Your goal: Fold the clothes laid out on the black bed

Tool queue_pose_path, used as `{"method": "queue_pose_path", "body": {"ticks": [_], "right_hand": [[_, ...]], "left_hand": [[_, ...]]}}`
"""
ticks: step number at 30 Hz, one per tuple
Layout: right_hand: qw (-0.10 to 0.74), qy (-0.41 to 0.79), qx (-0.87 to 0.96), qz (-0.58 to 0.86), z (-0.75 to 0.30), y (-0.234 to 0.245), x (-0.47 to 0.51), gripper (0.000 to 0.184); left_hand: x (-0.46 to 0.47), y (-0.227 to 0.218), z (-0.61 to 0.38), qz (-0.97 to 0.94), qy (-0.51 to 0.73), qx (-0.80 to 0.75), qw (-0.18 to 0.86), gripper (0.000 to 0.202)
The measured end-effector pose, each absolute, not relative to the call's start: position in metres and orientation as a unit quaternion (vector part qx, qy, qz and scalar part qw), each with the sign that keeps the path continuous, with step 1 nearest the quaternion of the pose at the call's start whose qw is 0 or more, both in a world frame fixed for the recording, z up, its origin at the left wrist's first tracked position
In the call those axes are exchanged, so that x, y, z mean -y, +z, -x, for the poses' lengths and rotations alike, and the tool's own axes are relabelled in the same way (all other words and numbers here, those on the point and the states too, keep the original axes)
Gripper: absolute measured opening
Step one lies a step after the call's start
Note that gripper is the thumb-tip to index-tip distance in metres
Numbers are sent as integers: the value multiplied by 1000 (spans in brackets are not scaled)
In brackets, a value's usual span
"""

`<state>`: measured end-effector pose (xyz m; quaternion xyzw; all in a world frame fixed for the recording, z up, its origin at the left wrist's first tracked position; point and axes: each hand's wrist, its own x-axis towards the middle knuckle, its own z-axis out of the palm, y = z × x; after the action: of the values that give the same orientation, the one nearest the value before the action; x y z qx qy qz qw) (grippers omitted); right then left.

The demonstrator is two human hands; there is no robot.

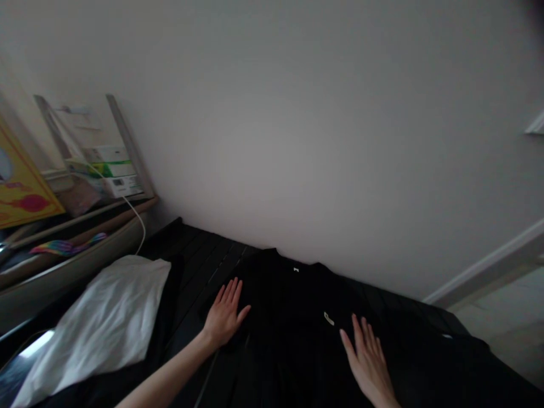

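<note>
A black garment (297, 317) lies spread on a dark slatted surface (199, 255) against the wall. Small white tags show on it near the collar. My left hand (224, 314) rests flat on the garment's left side, fingers stretched out. My right hand (369, 360) lies flat on its right side, fingers apart. Neither hand holds anything.
A white cloth (106, 323) lies folded to the left on the dark surface. Beyond it a low shelf (76, 226) carries boxes, a yellow picture, a white cable and a rainbow-coloured item. A plain wall rises behind; a white baseboard (488, 266) runs at right.
</note>
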<state>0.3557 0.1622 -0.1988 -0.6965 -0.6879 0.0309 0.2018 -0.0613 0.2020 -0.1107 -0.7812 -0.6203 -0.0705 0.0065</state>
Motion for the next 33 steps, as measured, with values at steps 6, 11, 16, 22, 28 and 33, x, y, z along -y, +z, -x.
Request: {"method": "queue_pose_path", "body": {"ticks": [6, 11, 16, 22, 28, 33], "right_hand": [[133, 55, 743, 654, -411, -191, -166, 68], [158, -66, 717, 676, -384, -179, -166, 74], [172, -68, 636, 749, -316, -180, -153, 75], [155, -9, 678, 718, -327, -188, -136, 68], [148, 51, 733, 662, -363, -175, -139, 67], [183, 2, 741, 646, -329, -151, -124, 77]], "left_hand": [[-246, -71, 160, 855, -4, 519, -15, 54], [-248, -52, 129, 803, -34, 594, 6, 41], [-203, -85, 32, 676, -86, 729, -66, 56], [-186, -104, 38, 702, -76, 708, -6, 70], [-205, -72, 93, 825, -53, 557, -81, 60], [-173, -75, 55, 802, -98, 586, -64, 48]]}}
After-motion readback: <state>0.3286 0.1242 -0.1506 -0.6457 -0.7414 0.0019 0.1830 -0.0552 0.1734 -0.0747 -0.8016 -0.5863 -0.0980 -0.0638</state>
